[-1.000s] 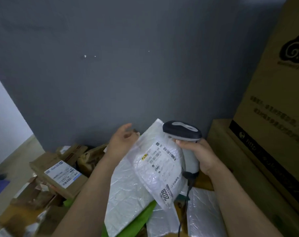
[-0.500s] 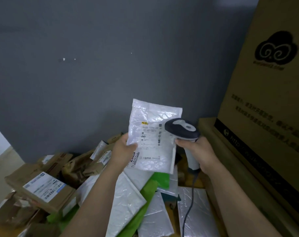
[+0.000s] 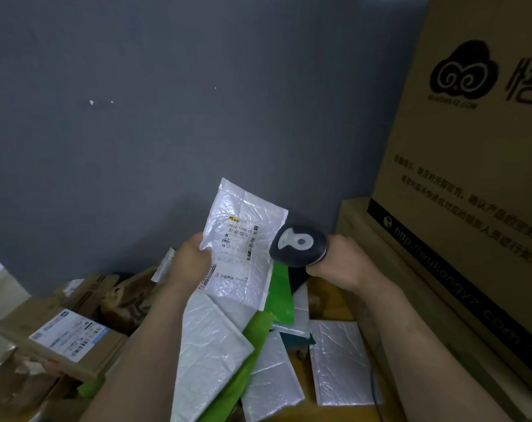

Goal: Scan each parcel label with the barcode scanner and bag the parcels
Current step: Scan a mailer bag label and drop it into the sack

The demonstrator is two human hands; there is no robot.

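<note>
My left hand (image 3: 191, 263) pinches left edge of white plastic bubble mailer (image 3: 249, 278), printed label (image 3: 240, 243) just right of thumb, facing me. My right hand (image 3: 345, 264) wraps dark grey barcode scanner (image 3: 299, 246); head has drawn clear of mailer's edge, now aims at label. Scan likely next.

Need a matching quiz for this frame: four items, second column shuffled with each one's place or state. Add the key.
Column 1
1. mailer
2. scanner
3. labelled box
4. big carton

Column 2
a. far right, printed with a cloud logo
b. gripped in the right hand
c. lying at lower left, label up
d. held up by the left hand, label toward the camera

Pairs: 1-d, 2-b, 3-c, 4-a
</note>
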